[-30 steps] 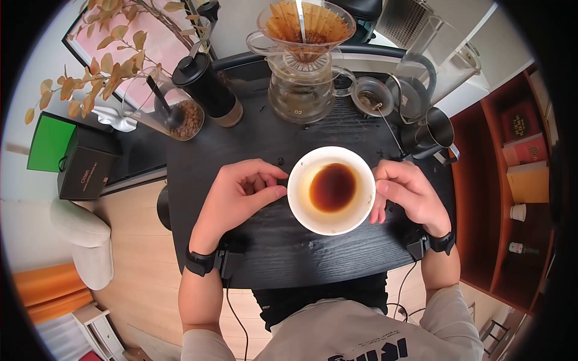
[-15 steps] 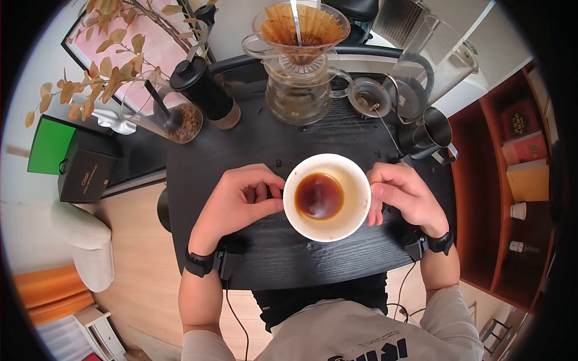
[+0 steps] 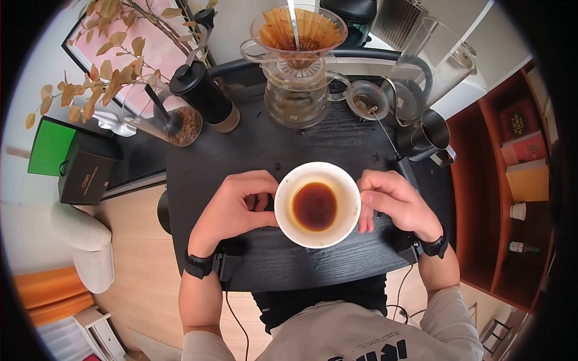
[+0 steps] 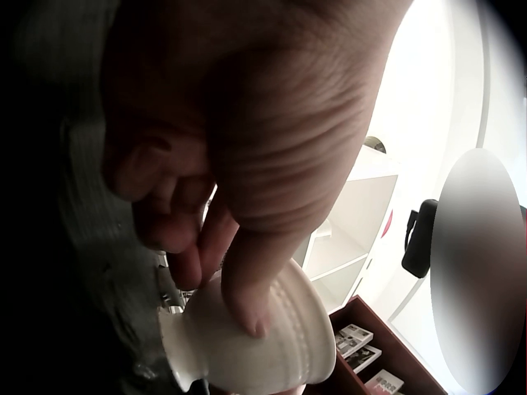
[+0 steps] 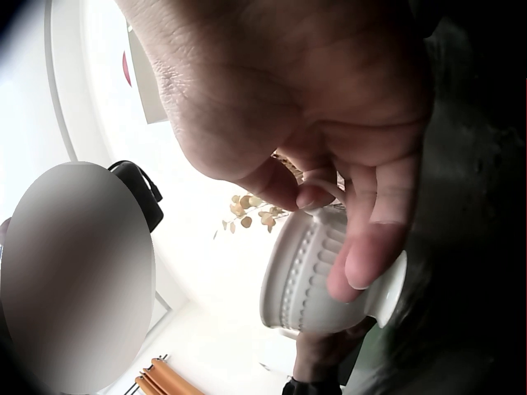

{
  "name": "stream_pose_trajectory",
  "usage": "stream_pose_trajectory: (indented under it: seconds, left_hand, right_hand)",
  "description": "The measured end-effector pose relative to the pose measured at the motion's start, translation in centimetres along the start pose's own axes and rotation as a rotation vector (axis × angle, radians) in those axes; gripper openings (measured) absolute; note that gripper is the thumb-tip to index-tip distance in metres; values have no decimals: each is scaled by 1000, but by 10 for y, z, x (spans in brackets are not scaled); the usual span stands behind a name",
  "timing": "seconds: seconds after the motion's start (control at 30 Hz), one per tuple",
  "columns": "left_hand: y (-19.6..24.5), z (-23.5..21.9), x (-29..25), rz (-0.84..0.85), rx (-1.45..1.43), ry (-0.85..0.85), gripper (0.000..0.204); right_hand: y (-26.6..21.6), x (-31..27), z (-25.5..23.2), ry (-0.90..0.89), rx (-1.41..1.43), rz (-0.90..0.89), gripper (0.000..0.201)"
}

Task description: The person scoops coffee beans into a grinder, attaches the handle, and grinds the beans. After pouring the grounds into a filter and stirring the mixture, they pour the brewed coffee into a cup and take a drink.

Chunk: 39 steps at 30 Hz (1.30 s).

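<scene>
A white cup holds a small pool of dark coffee and is between both hands over the table. My right hand pinches its small handle between thumb and index finger, with other fingers alongside the body. On the opposite side, my left hand has its thumb against the wall and its index finger bent round the cup. In the left wrist view the cup shows its flared foot close over the dark tabletop. A beaded band on the cup shows in the right wrist view.
On the black table stand a glass server topped by a dripper with a filter, a hand grinder, a jar of beans, a steel pitcher and a small strainer. Shelves are at right.
The cup has moved left and toward my body, and my right hand with it. My left hand shifted slightly the same way. Coffee has swirled from one side of the cup to the other and back.
</scene>
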State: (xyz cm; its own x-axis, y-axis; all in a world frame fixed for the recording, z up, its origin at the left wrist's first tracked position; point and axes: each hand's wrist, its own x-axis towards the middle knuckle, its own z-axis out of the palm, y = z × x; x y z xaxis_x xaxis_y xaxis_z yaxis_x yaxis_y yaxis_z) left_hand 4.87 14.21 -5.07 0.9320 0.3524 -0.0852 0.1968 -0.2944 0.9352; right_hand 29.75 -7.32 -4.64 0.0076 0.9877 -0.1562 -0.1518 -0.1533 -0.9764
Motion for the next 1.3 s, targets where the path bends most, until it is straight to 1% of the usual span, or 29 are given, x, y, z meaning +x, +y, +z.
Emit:
stream_pose_trajectory:
  seconds: [0.17,0.27,0.4,0.47,0.5,0.57,0.6,0.67,0.77,0.83,1.0,1.3]
  left_hand:
    - [3,1,0,3,21,-28,37]
    - [0,1,1,37,2,-55,34]
    - [3,0,1,21,-26,-86,31]
    - [-2,1,1,-20,0,2,21]
    - [-4,2,0,-19,1,2,21]
    - [-8,1,0,-73,8,106,11]
    - [-8,1,0,-72,8,106,11]
    - [-7,2,1,-75,-8,168,8]
    - [-11,3,1,-66,-52,202,7]
    - [-8,2,1,-63,-45,215,7]
    - [-9,4,2,-27,-31,241,8]
    - [-13,3,1,-101,-134,243,17]
  right_hand:
    - [-6,0,1,13,-16,19,22]
    - [-7,-1,-1,-21,-61,19,24]
    - [-10,-2,-3,-14,-94,30,25]
    - [-11,-2,-2,-8,-96,23,26]
    - [-11,-2,-2,-2,-89,13,26]
    - [-11,-3,-1,3,-82,2,26]
    - [-11,-3,-2,-3,-91,-16,26]
    - [-11,-3,-2,-10,-101,-34,26]
    - [-14,-4,-3,-14,-102,-24,26]
    - [-14,-4,-3,6,-87,-26,26]
    - [-12,-3,-4,-12,-97,-29,26]
    - [-15,-3,-3,13,-72,1,27]
